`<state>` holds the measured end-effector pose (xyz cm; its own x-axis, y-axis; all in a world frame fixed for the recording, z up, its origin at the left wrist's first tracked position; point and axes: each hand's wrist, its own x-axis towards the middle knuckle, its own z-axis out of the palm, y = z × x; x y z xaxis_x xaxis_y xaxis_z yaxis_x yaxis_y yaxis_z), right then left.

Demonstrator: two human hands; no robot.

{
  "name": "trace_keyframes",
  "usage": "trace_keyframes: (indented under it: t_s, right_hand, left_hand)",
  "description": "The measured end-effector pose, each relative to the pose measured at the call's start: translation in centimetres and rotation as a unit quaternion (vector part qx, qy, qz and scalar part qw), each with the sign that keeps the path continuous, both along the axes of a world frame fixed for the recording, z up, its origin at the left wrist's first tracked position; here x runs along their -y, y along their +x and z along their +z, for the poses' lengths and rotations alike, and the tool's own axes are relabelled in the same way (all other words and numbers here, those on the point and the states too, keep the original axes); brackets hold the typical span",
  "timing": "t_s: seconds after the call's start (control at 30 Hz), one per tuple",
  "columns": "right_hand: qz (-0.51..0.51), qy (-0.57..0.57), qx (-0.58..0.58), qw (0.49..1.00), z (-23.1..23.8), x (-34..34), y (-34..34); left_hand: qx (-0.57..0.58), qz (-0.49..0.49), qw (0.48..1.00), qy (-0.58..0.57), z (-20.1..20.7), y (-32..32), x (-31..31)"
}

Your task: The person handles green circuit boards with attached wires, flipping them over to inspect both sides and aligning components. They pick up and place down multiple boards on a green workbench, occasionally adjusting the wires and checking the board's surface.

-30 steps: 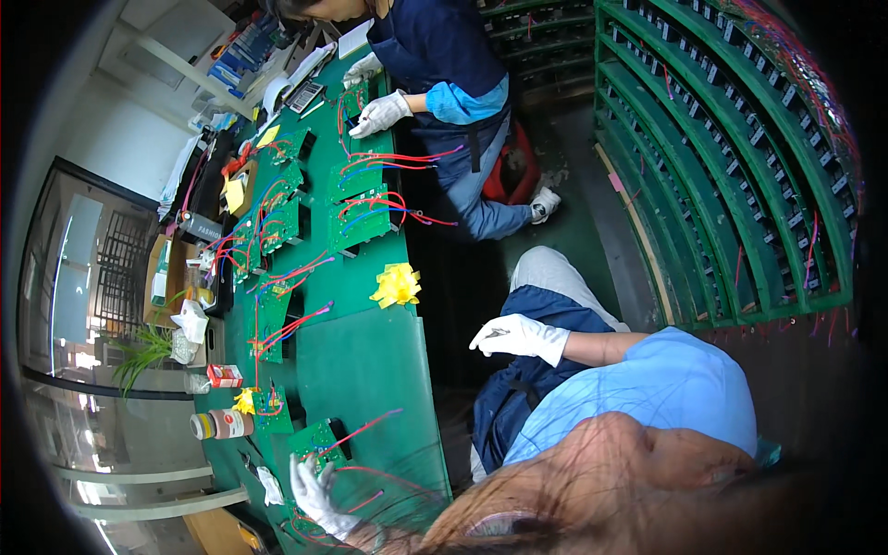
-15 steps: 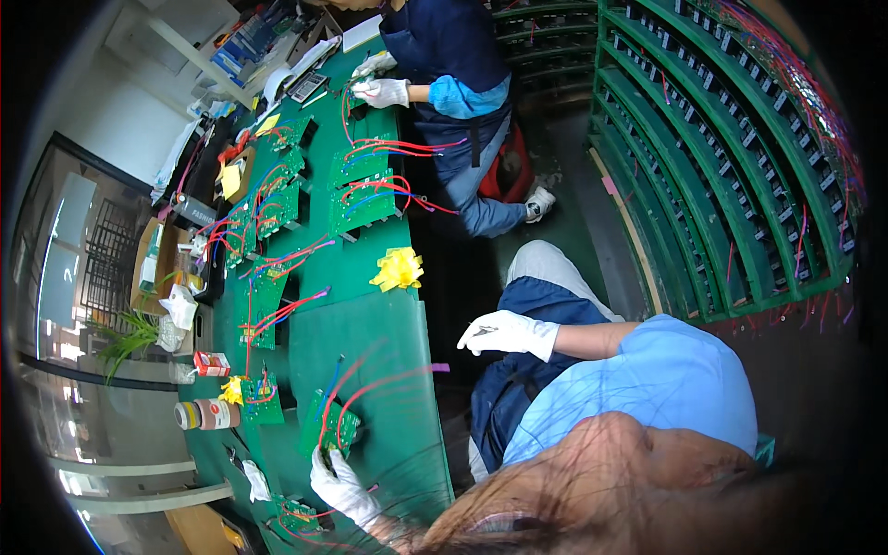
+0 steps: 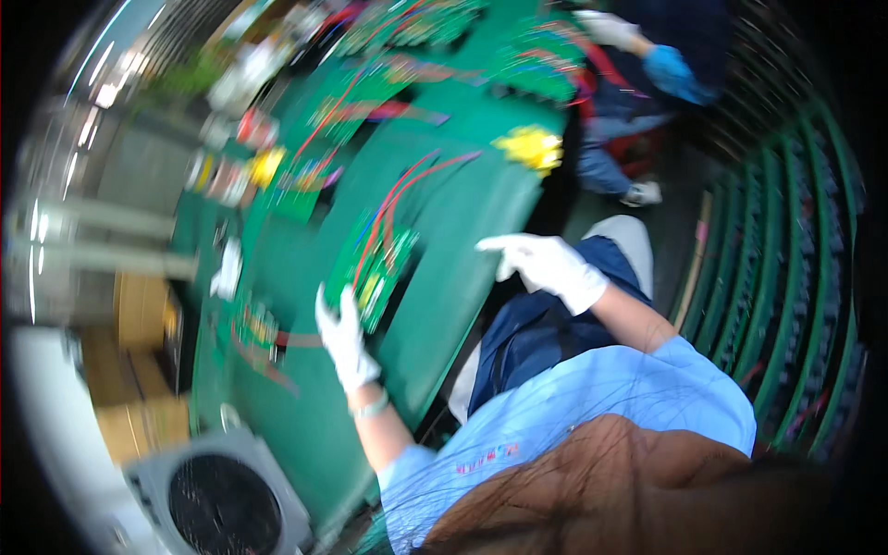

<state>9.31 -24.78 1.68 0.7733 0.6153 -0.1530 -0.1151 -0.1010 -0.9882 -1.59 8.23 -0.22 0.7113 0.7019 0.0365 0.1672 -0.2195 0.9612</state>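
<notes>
"At one o'clock from the left hand?"
"Board, wires already on; what's left, unclear."
"Grip?"
"Left fingers parted, hold uncertain; right hand half-open, empty."

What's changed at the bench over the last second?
The red-wired board moved rightward, away from the crumpled white item; blur hides whether the left hand beside it grips it. The right hand moved from above the lap to the bench edge. The yellow clump and white item stayed put, though the view swung.
</notes>
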Motion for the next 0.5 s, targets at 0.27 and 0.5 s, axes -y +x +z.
trace_keyframes:
  t_s: [0.27,0.5]
  right_hand:
    - [0.065,-0.172,0.314,0.931,0.3,-3.3,0.0]
    - [0.185,-0.118,0.394,0.893,2.9,-4.3,-0.2]
  left_hand:
    - [0.067,-0.050,0.989,-0.123,-0.4,-0.4,0.1]
    - [0.120,-0.085,0.974,-0.173,0.4,-0.5,1.7]
